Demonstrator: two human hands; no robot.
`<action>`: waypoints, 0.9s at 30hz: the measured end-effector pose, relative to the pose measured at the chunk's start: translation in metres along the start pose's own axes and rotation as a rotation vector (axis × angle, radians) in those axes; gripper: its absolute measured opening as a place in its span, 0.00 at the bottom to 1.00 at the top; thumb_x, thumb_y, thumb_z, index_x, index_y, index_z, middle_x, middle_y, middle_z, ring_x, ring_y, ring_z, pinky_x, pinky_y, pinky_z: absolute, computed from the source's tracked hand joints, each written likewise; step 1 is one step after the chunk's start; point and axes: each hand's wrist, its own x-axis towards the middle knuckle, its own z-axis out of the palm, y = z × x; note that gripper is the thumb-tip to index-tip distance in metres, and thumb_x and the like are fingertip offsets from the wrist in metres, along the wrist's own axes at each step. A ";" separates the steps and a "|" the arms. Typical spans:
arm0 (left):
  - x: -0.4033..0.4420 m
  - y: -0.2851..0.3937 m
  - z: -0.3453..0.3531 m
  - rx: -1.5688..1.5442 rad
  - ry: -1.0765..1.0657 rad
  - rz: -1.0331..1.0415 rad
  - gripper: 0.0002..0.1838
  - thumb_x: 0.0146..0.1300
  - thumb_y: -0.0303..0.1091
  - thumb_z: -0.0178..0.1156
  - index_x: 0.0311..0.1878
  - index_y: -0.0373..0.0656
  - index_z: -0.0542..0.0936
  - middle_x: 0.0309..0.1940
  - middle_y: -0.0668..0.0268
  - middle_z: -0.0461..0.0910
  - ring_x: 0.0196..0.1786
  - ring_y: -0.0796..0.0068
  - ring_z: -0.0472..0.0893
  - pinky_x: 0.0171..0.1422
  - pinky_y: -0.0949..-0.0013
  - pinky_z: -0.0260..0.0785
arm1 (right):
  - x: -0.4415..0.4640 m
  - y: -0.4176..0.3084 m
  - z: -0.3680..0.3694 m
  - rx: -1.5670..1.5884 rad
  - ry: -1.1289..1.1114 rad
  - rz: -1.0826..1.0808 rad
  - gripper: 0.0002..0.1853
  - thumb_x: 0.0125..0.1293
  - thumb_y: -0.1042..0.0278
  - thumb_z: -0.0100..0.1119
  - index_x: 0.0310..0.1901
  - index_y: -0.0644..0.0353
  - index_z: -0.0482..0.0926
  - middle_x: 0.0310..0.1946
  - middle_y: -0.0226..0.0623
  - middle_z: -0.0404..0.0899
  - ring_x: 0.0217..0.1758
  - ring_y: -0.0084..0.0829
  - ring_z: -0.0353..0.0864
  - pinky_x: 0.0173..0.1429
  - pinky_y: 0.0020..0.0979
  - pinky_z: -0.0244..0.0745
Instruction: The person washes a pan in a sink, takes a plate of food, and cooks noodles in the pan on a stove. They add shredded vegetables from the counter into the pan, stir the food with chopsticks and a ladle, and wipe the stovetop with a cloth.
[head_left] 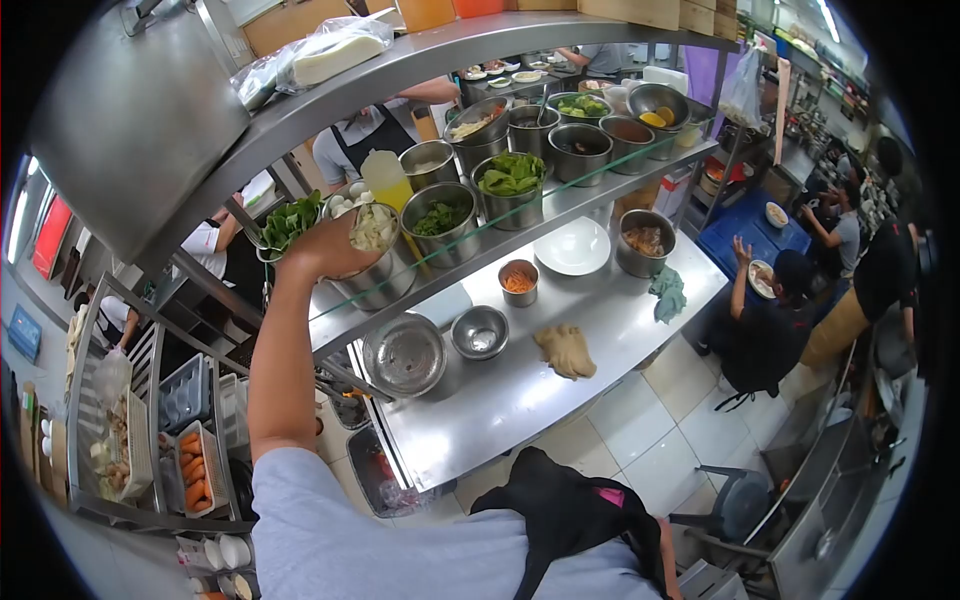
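Observation:
My left hand [325, 250] reaches up to the shelf, over a steel container of chopped pale vegetable [374, 228]. Its fingers are turned away and mostly hidden, so their grip does not show. Close by stand leafy greens [289, 222], white eggs or balls [345, 200], a squeeze bottle with yellow liquid [388, 180] and a container of chopped green herbs [440, 217]. Below, on the steel counter, are a metal lid or shallow pan [404, 355] and a small empty steel bowl [479, 332]. Part of my right arm [668, 560] shows at the bottom edge; the right hand is out of sight.
The counter holds shredded carrot in a cup [518, 282], a white plate [572, 246], a pot of brown food [645, 243], a tan cloth [566, 352] and a green cloth [668, 294]. A glass strip [560, 190] edges the shelf. Co-workers stand behind the shelf and at right.

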 end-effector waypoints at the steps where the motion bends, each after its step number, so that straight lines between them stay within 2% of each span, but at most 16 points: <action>1: 0.011 -0.006 0.008 0.029 0.002 0.011 0.44 0.49 0.58 0.65 0.64 0.35 0.70 0.55 0.43 0.78 0.57 0.50 0.79 0.63 0.60 0.70 | -0.008 -0.014 0.006 -0.019 -0.049 -0.068 0.16 0.69 0.57 0.54 0.55 0.48 0.72 0.41 0.31 0.77 0.38 0.29 0.76 0.39 0.38 0.72; 3: 0.013 -0.013 0.015 0.057 0.006 0.020 0.42 0.48 0.59 0.65 0.60 0.35 0.73 0.55 0.44 0.78 0.58 0.50 0.79 0.63 0.61 0.70 | -0.019 -0.034 0.014 -0.045 -0.124 -0.160 0.16 0.69 0.57 0.54 0.56 0.47 0.71 0.41 0.30 0.77 0.37 0.29 0.75 0.39 0.38 0.72; 6: 0.014 -0.017 0.011 -0.085 0.010 0.012 0.40 0.48 0.56 0.66 0.58 0.35 0.74 0.57 0.43 0.76 0.59 0.48 0.77 0.64 0.60 0.69 | -0.008 -0.020 0.007 -0.082 -0.131 -0.120 0.15 0.69 0.57 0.54 0.55 0.47 0.72 0.40 0.30 0.76 0.36 0.29 0.74 0.38 0.38 0.71; 8: 0.013 -0.026 0.012 -0.145 0.057 0.077 0.41 0.46 0.50 0.69 0.62 0.36 0.72 0.57 0.45 0.77 0.58 0.53 0.78 0.62 0.60 0.69 | 0.002 -0.004 0.000 -0.087 -0.121 -0.066 0.15 0.68 0.57 0.54 0.54 0.47 0.72 0.39 0.29 0.76 0.35 0.29 0.74 0.37 0.37 0.71; 12: 0.009 -0.015 0.031 -0.050 0.157 0.129 0.37 0.48 0.45 0.70 0.61 0.38 0.73 0.57 0.50 0.77 0.58 0.58 0.78 0.62 0.63 0.69 | 0.024 0.040 -0.037 -0.074 -0.064 0.057 0.13 0.68 0.57 0.54 0.52 0.48 0.73 0.37 0.29 0.76 0.34 0.28 0.73 0.36 0.37 0.70; 14: 0.011 -0.026 0.027 -0.277 0.192 0.092 0.33 0.51 0.42 0.69 0.61 0.41 0.73 0.55 0.54 0.78 0.56 0.64 0.79 0.62 0.64 0.69 | 0.032 0.059 -0.055 -0.056 -0.033 0.105 0.13 0.68 0.57 0.54 0.51 0.48 0.73 0.37 0.28 0.75 0.33 0.28 0.73 0.36 0.37 0.70; 17: 0.030 -0.061 0.021 -0.417 0.253 0.064 0.35 0.49 0.41 0.71 0.61 0.42 0.74 0.57 0.52 0.77 0.59 0.62 0.77 0.62 0.64 0.70 | 0.032 0.089 -0.078 -0.012 0.010 0.157 0.12 0.68 0.57 0.54 0.50 0.48 0.73 0.36 0.28 0.75 0.32 0.28 0.72 0.35 0.36 0.69; 18: 0.022 -0.048 0.002 -0.493 0.077 0.030 0.37 0.50 0.40 0.71 0.65 0.43 0.72 0.56 0.54 0.78 0.59 0.64 0.78 0.61 0.66 0.70 | 0.035 0.098 -0.085 -0.004 0.019 0.168 0.12 0.68 0.58 0.54 0.50 0.48 0.74 0.35 0.28 0.75 0.32 0.28 0.72 0.34 0.36 0.69; 21: -0.001 -0.004 -0.003 -0.378 0.009 -0.024 0.37 0.50 0.43 0.71 0.66 0.45 0.72 0.55 0.54 0.80 0.58 0.62 0.79 0.62 0.64 0.70 | 0.035 0.115 -0.100 0.019 0.043 0.185 0.11 0.68 0.58 0.54 0.49 0.48 0.74 0.34 0.28 0.74 0.31 0.27 0.71 0.34 0.36 0.69; 22: 0.010 -0.012 0.014 -0.182 0.125 0.068 0.36 0.51 0.47 0.70 0.64 0.45 0.74 0.53 0.52 0.80 0.57 0.58 0.80 0.62 0.62 0.69 | 0.034 0.120 -0.103 0.024 0.047 0.188 0.11 0.68 0.58 0.54 0.48 0.48 0.74 0.34 0.27 0.74 0.30 0.27 0.71 0.33 0.36 0.68; 23: 0.019 -0.021 0.029 -0.177 0.123 0.072 0.36 0.51 0.47 0.70 0.64 0.45 0.74 0.53 0.52 0.80 0.57 0.58 0.80 0.62 0.62 0.69 | 0.032 0.125 -0.105 0.037 0.054 0.195 0.10 0.68 0.58 0.55 0.48 0.48 0.74 0.33 0.27 0.74 0.30 0.27 0.71 0.33 0.36 0.68; 25: 0.023 -0.017 0.042 -0.092 0.283 0.116 0.34 0.50 0.49 0.69 0.60 0.43 0.77 0.53 0.48 0.80 0.57 0.54 0.79 0.63 0.61 0.69 | 0.035 0.137 -0.107 0.053 0.062 0.199 0.10 0.68 0.58 0.55 0.47 0.48 0.75 0.32 0.27 0.74 0.29 0.27 0.70 0.32 0.35 0.68; 27: 0.023 -0.023 0.042 -0.214 0.302 0.095 0.31 0.50 0.46 0.68 0.58 0.43 0.78 0.50 0.48 0.81 0.55 0.52 0.80 0.61 0.61 0.70 | 0.036 0.147 -0.111 0.064 0.067 0.199 0.09 0.68 0.58 0.55 0.46 0.48 0.75 0.32 0.27 0.73 0.28 0.27 0.70 0.32 0.35 0.67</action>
